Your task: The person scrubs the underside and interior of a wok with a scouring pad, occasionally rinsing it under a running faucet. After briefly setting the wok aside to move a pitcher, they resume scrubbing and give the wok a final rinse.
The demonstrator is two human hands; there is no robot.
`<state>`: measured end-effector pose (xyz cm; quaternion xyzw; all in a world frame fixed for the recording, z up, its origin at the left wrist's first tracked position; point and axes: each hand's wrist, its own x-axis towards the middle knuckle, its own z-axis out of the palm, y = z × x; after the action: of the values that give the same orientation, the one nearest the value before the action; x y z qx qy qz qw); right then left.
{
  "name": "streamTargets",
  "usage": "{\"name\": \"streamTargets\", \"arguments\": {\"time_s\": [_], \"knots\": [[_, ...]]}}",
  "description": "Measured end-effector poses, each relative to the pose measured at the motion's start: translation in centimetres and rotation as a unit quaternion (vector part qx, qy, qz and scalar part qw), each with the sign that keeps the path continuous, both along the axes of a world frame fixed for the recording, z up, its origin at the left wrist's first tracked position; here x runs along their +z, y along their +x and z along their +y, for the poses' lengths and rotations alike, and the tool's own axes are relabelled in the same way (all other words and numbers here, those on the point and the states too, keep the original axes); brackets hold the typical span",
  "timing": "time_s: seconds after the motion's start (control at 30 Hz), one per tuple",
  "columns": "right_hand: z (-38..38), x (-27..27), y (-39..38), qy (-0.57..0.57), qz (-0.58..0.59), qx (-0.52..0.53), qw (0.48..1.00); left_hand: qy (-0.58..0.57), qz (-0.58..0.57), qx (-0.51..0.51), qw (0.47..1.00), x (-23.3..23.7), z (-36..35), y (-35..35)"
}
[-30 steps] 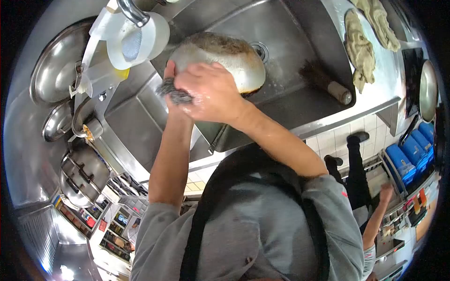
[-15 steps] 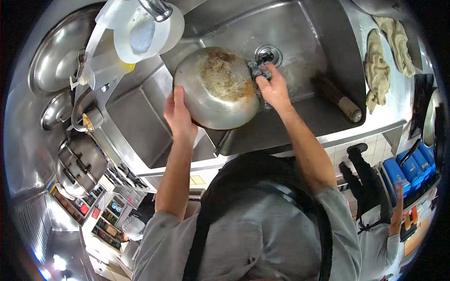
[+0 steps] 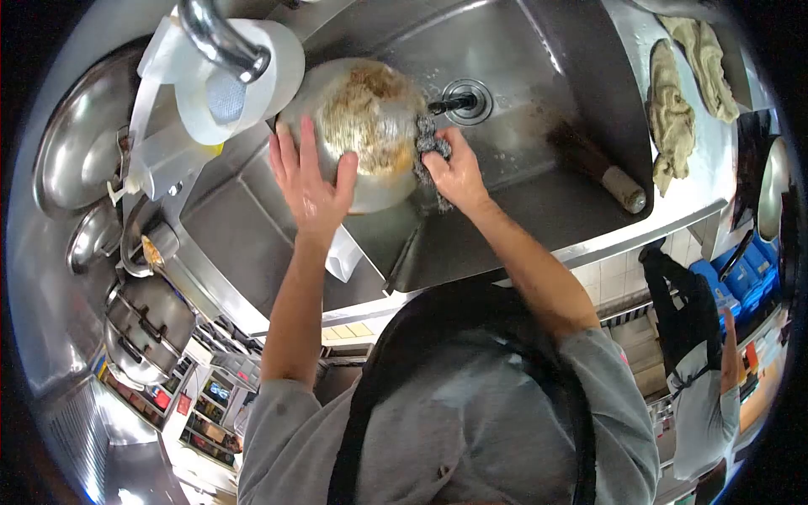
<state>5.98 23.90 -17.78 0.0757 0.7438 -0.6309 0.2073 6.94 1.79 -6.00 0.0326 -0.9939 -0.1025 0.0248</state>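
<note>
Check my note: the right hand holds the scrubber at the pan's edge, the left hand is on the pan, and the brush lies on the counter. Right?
No: the brush lies in the sink, as the head view shows. The right hand, scrubber, left hand and pan are as you noted.

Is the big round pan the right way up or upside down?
Upside down. The pan has its rounded, brown-stained bottom facing up, with the left hand spread on it.
</note>
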Motion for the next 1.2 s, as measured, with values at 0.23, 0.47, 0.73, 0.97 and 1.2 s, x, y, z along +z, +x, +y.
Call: {"name": "streamTargets", "arguments": {"time_s": [0.23,0.47,0.73,0.97,1.2], "knots": [[1.9,-0.3,2.7,-0.049,-0.075,-0.003,0.996,0.062,-0.045,0.033,0.997,1.9,0.4,3.1],[1.9,-2.2,3.6,-0.061,-0.122,-0.02,0.99,0.032,0.014,-0.038,0.999,0.5,0.6,1.5],[-0.8,-5.8,-10.6,0.034,-0.078,0.096,0.992,0.024,0.018,-0.048,0.998,0.3,1.1,1.5],[3.1,-6.5,-5.0,0.0,-0.19,0.102,0.976,0.032,0.022,-0.014,0.999,-0.4,2.5,4.1],[-8.6,4.5,-17.3,0.046,0.011,0.423,0.905,0.009,0.043,-0.005,0.999,-0.8,2.8,5.1]]}}
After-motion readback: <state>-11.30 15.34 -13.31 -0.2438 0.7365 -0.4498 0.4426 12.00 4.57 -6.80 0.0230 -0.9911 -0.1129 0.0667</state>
